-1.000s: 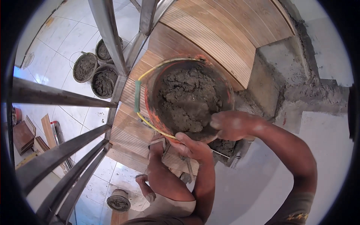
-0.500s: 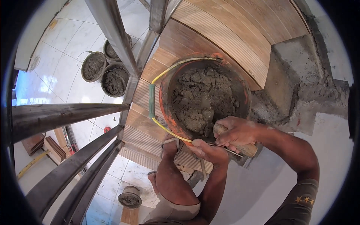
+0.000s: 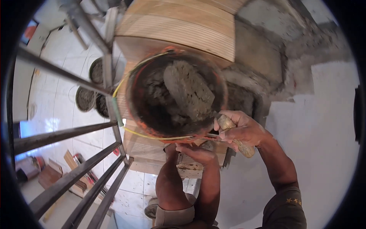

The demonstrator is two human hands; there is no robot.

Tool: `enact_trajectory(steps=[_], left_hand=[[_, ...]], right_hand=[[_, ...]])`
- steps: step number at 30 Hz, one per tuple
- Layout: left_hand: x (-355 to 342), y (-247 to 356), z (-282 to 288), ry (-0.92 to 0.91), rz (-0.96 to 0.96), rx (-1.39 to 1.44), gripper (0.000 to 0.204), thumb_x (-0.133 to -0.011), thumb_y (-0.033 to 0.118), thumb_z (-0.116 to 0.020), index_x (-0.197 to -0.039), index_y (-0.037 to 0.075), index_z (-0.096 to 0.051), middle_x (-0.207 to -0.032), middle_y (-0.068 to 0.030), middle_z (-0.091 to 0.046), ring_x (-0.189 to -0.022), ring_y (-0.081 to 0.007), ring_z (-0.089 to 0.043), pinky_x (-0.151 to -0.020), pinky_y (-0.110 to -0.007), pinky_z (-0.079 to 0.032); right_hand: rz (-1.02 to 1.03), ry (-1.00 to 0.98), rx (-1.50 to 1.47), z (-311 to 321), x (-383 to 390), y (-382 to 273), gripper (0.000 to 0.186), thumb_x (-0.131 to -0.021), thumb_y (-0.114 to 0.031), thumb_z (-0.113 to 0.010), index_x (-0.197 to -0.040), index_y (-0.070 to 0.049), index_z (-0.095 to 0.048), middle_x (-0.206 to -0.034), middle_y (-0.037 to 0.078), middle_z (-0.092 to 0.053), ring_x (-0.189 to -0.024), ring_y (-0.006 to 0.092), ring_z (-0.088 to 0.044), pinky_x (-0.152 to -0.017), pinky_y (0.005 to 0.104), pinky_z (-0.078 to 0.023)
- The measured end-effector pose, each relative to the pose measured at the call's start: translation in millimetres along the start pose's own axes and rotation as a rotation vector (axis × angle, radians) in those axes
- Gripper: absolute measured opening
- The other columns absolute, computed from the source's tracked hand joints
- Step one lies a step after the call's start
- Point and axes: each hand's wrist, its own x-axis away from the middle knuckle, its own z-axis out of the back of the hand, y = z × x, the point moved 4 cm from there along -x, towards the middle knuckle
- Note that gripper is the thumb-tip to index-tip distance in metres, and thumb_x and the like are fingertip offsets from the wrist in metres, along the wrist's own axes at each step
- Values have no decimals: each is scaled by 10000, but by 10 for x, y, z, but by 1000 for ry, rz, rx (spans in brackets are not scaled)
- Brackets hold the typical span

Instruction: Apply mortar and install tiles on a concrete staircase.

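A worn orange bucket (image 3: pixel 223 95) with grey mortar and a yellow wire handle sits on the wood-look stairs. My right hand (image 3: pixel 240 131) is closed round the pale, crusted handle (image 3: pixel 246 150) of a trowel at the bucket's right rim. A big slab of mortar (image 3: pixel 188 87) lies over the trowel's blade, which is hidden, inside the bucket. My left hand (image 3: pixel 194 152) grips the bucket low on its near side, its fingers partly under the rim. My bare leg (image 3: pixel 167 183) is beside my left forearm.
A metal railing (image 3: pixel 68 137) borders the stairs (image 3: pixel 171 24) on the left. Beyond it are mortar buckets (image 3: pixel 85 97) and loose planks (image 3: pixel 51 175) on white tiles. A rough concrete step (image 3: pixel 259 53) and a pale surface (image 3: pixel 312 152) lie rightward. A small bucket (image 3: pixel 151 206) stands below.
A large lump of mortar has risen in the bucket at the trowel. The view has turned, with bucket and railing shifting leftward. My right hand still holds the trowel.
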Motion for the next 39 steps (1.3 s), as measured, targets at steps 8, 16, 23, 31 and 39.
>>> enact_trajectory(steps=[8, 16, 23, 31, 39], left_hand=[[55, -651, 417, -105, 657, 39, 1137, -895, 876, -408, -1642, 66, -130, -1699, -113, -193, -1554, -246, -198, -1245, -501, -140], [-32, -754, 400, -363, 679, 73, 1126, -837, 840, -568, -1570, 37, -279, -1529, -125, -393, -1442, -292, -349, -1197, -558, -266], [-137, -479, 397, -253, 602, 89, 1145, -824, 865, -549, -1609, 145, -129, -1621, -98, -171, -1490, -371, -227, -1195, -621, -208], [360, -990, 282, -395, 874, 130, 1229, -797, 922, -505, -1657, 290, 106, -1708, -42, 123, -1538, -458, -74, -1177, -688, -158], [410, -922, 228, -339, 918, 158, 1208, -807, 883, -551, -1656, 215, -11, -1665, -92, -25, -1519, -416, -128, -1229, -610, -138]], right_hand=[[323, 543, -136, 311, 960, 739, 389, -850, -52, -612, -1232, 15, -585, -799, 36, -603, -593, 115, -588, -522, 278, -472], [-25, 1059, 767, 758, 160, 2038, 466, -849, -214, -728, -1259, -68, -559, -1071, 249, -692, -966, 500, -654, -799, 523, -536], [58, 1084, 820, 885, 266, 2180, 384, -863, -190, -667, -1205, -56, -553, -1050, 241, -684, -961, 484, -665, -823, 570, -523], [-292, 761, 1129, 884, 393, 2145, 378, -910, -162, -592, -1257, -14, -563, -1140, 232, -685, -1010, 423, -695, -866, 533, -546], [-376, 657, 1244, 770, 447, 2293, 344, -939, -131, -528, -1260, -13, -572, -1168, 217, -665, -962, 411, -709, -823, 526, -568]])
